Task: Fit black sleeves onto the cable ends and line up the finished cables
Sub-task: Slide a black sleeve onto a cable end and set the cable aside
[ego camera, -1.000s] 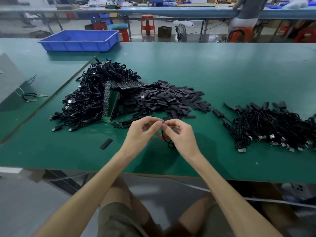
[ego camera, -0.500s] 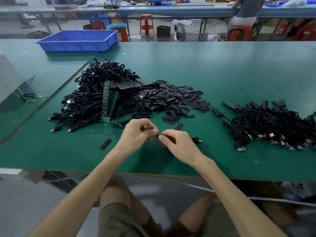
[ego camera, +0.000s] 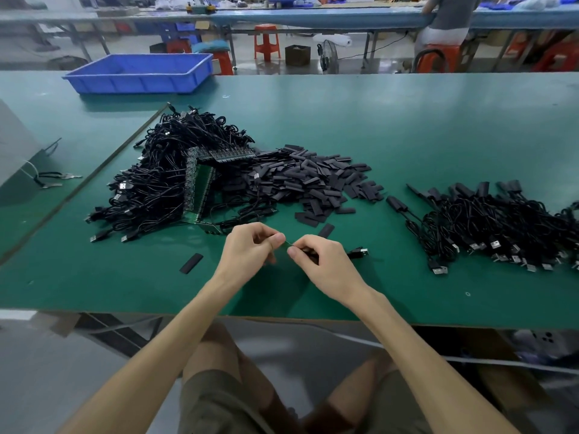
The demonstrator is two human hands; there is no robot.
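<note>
My left hand (ego camera: pixel 250 249) and my right hand (ego camera: pixel 322 261) meet over the green table (ego camera: pixel 407 126) near its front edge. Between their fingertips they pinch the thin end of one black cable (ego camera: pixel 357 253), whose USB plug sticks out to the right of my right hand. What the left fingers hold is too small to make out. A heap of loose black sleeves (ego camera: pixel 313 180) lies behind the hands. A tangled pile of black cables (ego camera: pixel 169 180) sits to the left. Cables with sleeves fitted (ego camera: pixel 501 223) lie in a row at the right.
A green circuit-board strip (ego camera: pixel 200 189) lies on the left cable pile. Single sleeves lie at the front left (ego camera: pixel 191 262) and just behind my right hand (ego camera: pixel 326 230). A blue tray (ego camera: pixel 141 73) stands at the back left. A person sits at the far bench.
Both hands have dropped closer to the table and drawn slightly apart. The cable's plug, hidden a second ago, now pokes out to the right of my right hand.
</note>
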